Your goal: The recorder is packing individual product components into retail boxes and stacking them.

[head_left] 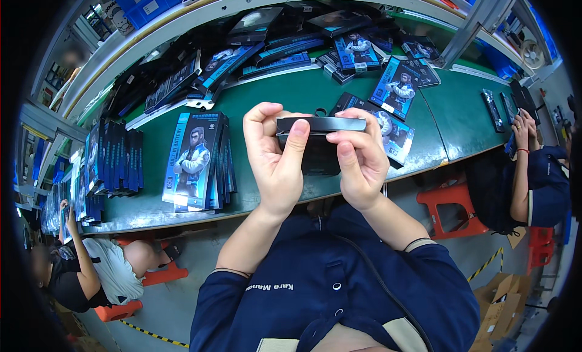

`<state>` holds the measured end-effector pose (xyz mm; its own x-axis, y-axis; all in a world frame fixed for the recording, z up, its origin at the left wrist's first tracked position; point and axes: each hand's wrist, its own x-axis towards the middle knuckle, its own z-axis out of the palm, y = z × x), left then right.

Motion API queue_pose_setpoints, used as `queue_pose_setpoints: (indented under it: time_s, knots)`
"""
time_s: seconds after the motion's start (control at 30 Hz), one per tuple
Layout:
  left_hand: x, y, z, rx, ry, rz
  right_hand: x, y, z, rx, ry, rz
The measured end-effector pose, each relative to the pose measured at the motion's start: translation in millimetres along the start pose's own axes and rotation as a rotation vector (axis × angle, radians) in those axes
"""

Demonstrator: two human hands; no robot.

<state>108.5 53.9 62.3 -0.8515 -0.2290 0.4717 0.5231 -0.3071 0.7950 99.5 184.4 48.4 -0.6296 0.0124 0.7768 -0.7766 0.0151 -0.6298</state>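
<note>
My left hand (276, 158) and my right hand (364, 161) grip a slim dark box (324, 124) between them, its narrow end turned up toward me. Fingers of both hands wrap behind that end, and both thumbs press on the near side. The lower part of the box drops into shadow between my palms. Left of my left hand stands a leaning row of blue-and-black printed boxes (193, 161). Behind my right hand, a few similar printed boxes (397, 137) lie flat on the green table (260, 97).
A heap of printed boxes (285, 46) fills the back below a shelf rail. More stacked boxes (115, 158) stand at the left. A co-worker (539, 182) sits at the right near an orange stool (448, 212); another person (91, 261) sits at the left. Cardboard cartons (497, 309) lie at lower right.
</note>
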Motion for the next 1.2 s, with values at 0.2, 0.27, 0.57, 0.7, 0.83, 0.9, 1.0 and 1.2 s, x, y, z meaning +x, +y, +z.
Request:
queue_pose_setpoints:
  time_s: [0.2, 0.27, 0.57, 0.7, 0.83, 0.9, 1.0, 1.2]
  knots:
    - [-4, -8, -1, -0.010, 0.058, 0.070, 4, -7, 0, 0.600, 0.082, 0.197]
    - [-3, -7, 1, -0.023, 0.047, 0.064, 8, -10, -7, 0.695, 0.060, 0.393]
    - [-5, -4, -1, 0.045, -0.014, 0.086, 2, -5, 7, 0.397, 0.149, 0.256]
    - [-3, -17, -10, 0.095, 0.004, 0.262, -2, 14, 4, 0.182, 0.091, 0.025]
    - [-1, -32, -19, 0.166, -0.079, 0.457, -22, 39, -4, 0.042, -0.022, -0.138]
    - [4, -33, -30, 0.000, -0.202, 0.219, -31, 42, -8, 0.234, -0.083, 0.018]
    - [-6, -25, -51, 0.082, -0.707, -0.384, -12, 23, -5, 0.466, 0.154, 0.274]
    - [-32, 36, -28, 0.845, -0.562, 0.108, 4, 19, -18, -0.159, -0.085, 0.142]
